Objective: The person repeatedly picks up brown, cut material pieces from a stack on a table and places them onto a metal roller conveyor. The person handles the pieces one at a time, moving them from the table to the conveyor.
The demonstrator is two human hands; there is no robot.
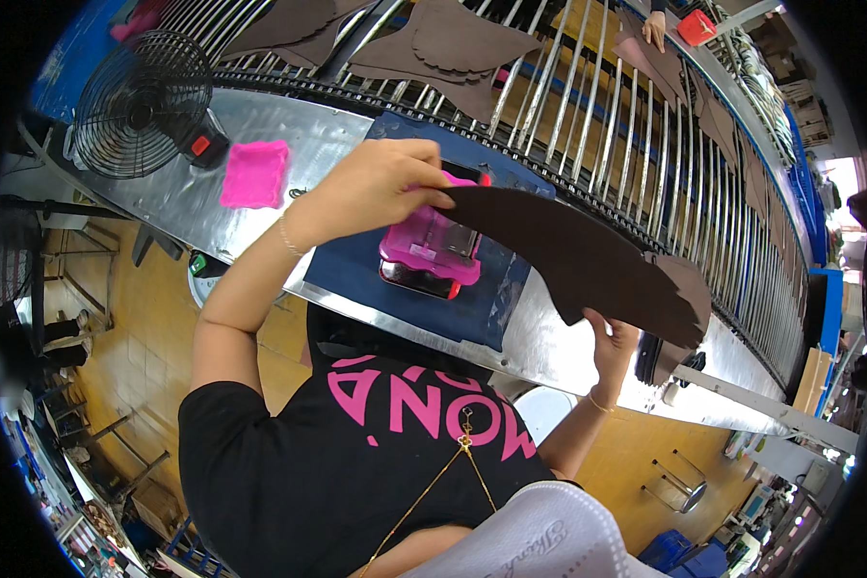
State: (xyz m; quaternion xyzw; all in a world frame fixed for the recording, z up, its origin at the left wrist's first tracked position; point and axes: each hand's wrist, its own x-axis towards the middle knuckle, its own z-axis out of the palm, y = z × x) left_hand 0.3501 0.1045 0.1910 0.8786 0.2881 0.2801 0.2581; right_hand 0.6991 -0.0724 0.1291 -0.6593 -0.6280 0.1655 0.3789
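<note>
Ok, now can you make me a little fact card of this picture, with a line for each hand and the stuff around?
Left hand: pinches the left end of the curved dark brown sheets
Right hand: grips their lower edge, toward the right end
Near left hand: pink wavy-edged holder, above the blue mat
Farther left: pink wavy-edged square and wire-caged fan
Beyond the metal table: metal-rod rack carrying flat brown pieces
Other person: hand at the top, on a brown piece
</note>
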